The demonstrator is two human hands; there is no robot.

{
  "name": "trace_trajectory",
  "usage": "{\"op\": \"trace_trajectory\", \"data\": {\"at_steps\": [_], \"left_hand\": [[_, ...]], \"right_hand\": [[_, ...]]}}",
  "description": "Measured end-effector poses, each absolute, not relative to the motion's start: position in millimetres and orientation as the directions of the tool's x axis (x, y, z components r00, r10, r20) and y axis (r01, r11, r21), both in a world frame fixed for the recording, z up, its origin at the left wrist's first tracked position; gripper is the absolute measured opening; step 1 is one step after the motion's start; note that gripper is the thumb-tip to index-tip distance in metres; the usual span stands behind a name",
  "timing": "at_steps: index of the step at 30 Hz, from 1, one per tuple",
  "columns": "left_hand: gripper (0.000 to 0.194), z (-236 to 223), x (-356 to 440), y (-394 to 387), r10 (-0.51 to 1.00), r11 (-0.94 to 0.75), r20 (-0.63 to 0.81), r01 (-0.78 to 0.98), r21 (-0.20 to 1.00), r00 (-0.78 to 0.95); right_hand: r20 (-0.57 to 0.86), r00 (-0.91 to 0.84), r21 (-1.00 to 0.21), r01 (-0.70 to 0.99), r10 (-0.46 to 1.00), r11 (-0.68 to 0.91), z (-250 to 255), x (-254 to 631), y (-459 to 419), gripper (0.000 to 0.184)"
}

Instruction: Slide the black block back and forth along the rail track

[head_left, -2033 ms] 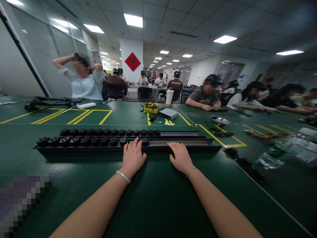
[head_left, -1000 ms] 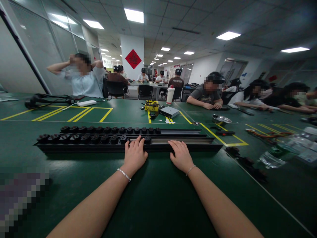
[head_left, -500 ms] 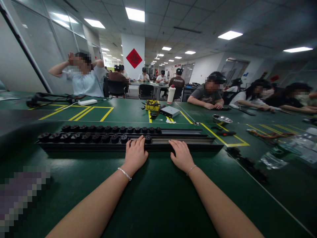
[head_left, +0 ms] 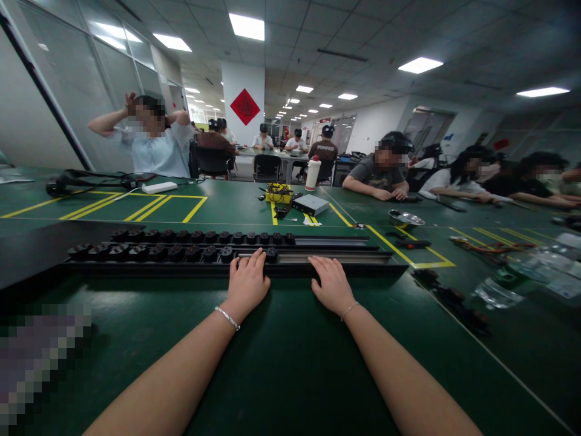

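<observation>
Across the green table in front of me lie two long black power-track rails [head_left: 318, 272], one behind the other. Rows of round black socket modules [head_left: 157, 252] fill their left and middle parts. My left hand [head_left: 249, 281] lies on the near rail with its fingers stretched over the front edge, between two modules. Just right of its fingertips is a single module [head_left: 271, 255]. My right hand [head_left: 333, 284] rests farther right, fingers extended onto the bare metal channel [head_left: 295, 258]. Neither hand grips anything that I can see.
A dark flat panel [head_left: 49, 245] lies by the rails' left end. Behind stand a yellow box with wires [head_left: 278, 193], a grey box [head_left: 310, 204] and a white bottle [head_left: 313, 174]. Loose black parts [head_left: 449, 300] and clear plastic [head_left: 503, 284] lie right. Several people sit around.
The dark panel at the left, blurred before, now lies nearer to the rails' left end and shows sharply. More yellow tape is uncovered behind it. My hands have stayed in place.
</observation>
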State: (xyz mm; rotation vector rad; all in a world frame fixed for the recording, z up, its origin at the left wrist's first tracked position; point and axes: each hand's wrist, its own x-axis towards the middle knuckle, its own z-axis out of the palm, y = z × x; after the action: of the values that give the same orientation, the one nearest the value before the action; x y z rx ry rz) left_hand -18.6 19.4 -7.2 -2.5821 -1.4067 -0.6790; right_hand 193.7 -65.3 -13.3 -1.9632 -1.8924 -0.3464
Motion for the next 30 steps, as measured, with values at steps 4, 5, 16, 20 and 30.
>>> {"op": "trace_trajectory", "data": {"at_steps": [4,5,16,20,30], "left_hand": [[0.054,-7.5,-18.5,18.7,0.763,-0.563,0.445,0.82,0.104,0.468],[0.053,-7.8,-18.6,18.8,0.761,-0.566,0.447,0.818,0.101,0.47],[0.054,-8.9,-19.0,19.9,0.759,-0.566,0.442,0.819,0.087,0.478],[0.054,-8.0,-18.9,19.5,0.764,-0.564,0.434,0.821,0.091,0.477],[0.055,-8.8,-19.5,20.3,0.755,-0.577,0.439,0.811,0.093,0.487]], "right_hand": [[0.437,0.061,-0.11,0.994,0.897,-0.014,-13.8,194.4,-65.0,0.052],[0.439,0.062,-0.11,0.994,0.896,-0.015,-14.0,194.5,-64.9,0.052],[0.44,0.066,-0.121,0.993,0.895,-0.014,-13.3,193.5,-65.6,0.051],[0.44,0.064,-0.118,0.993,0.896,-0.013,-13.2,193.6,-65.6,0.052],[0.436,0.069,-0.112,0.993,0.897,-0.022,-12.9,193.1,-65.7,0.053]]}}
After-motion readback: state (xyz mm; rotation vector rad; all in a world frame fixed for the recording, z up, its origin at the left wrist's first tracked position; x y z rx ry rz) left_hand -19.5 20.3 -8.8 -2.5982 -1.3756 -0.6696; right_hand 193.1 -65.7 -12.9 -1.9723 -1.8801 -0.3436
